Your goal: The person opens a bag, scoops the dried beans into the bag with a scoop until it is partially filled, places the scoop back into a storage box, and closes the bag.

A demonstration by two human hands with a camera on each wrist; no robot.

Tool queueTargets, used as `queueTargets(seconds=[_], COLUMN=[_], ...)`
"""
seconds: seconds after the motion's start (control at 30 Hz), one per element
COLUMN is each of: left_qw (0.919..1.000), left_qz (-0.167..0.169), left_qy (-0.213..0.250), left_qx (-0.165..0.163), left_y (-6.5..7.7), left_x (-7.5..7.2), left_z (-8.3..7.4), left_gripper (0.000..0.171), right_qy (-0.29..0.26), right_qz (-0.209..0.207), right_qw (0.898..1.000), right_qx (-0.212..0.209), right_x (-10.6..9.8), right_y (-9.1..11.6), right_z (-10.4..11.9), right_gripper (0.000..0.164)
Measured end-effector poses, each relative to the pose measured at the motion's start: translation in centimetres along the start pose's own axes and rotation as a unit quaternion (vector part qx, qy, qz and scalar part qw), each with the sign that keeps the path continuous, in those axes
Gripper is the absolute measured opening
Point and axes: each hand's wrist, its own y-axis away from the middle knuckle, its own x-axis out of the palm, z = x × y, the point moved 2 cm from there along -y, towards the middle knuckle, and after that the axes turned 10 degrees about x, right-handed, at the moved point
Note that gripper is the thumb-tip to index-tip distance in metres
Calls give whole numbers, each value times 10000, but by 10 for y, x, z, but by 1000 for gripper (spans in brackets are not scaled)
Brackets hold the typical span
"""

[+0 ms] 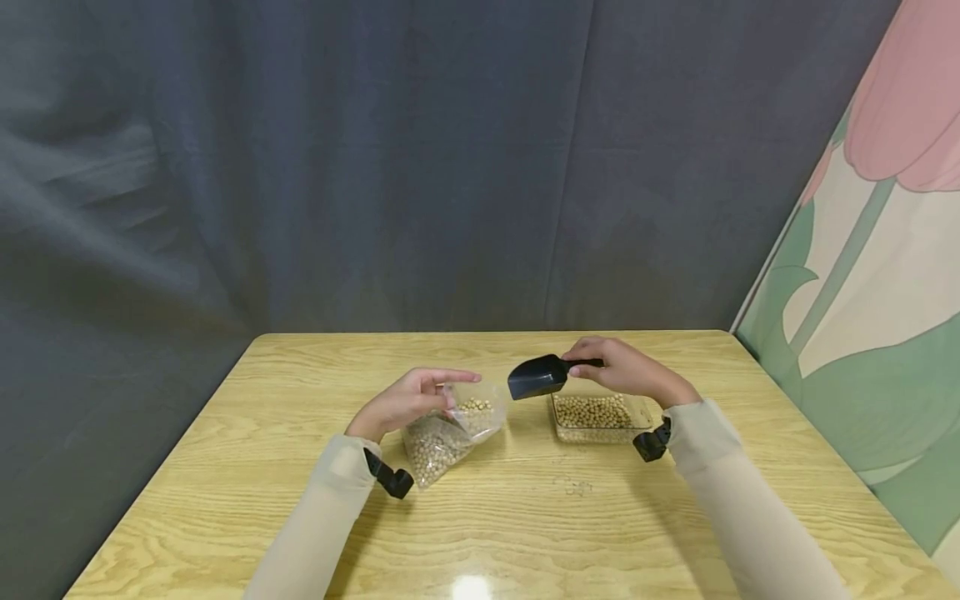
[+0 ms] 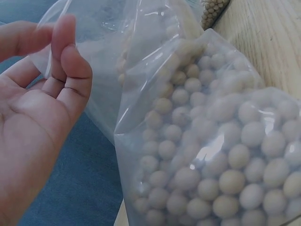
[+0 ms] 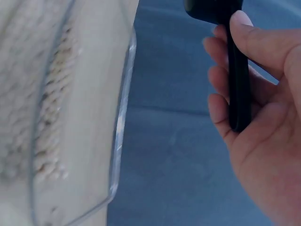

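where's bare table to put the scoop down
Bare wood lies along the near table edge between the sleeves, and left of the bag. It is crowded mid-table: bag, scoop and clear tray sit close together.

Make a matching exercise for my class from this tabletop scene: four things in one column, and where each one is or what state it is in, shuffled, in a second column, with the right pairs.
Things
1. black scoop
2. clear plastic bag
3. clear container
4. wooden table

Places or states
A. rests on the table below the right hand, with beans inside
B. carries everything else
C. held by its handle in the right hand
D. held open at the top by the left hand, part filled with beans

Pairs: 1-C, 2-D, 3-A, 4-B
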Motion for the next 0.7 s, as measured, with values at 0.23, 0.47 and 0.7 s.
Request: queueTargets(seconds=[0.23,0.47,0.7], left_qw=[9999,9997,9997], left_qz=[3,-90,-77], left_qy=[-6,26,-85], left_qx=[-113,-240,-234], left_y=[2,3,2], left_x=[-1,-2,-2], left_z=[1,3,2], left_gripper=[55,59,59], right_qy=[-211,-164,-82], right_qz=[-182,-269,-321], right_qw=[9986,9975,9966], right_qx=[446,638,756], right_x=[3,0,-2], right_y=[15,30,41], right_z=[-24,-47,-64], right_gripper=[33,36,34])
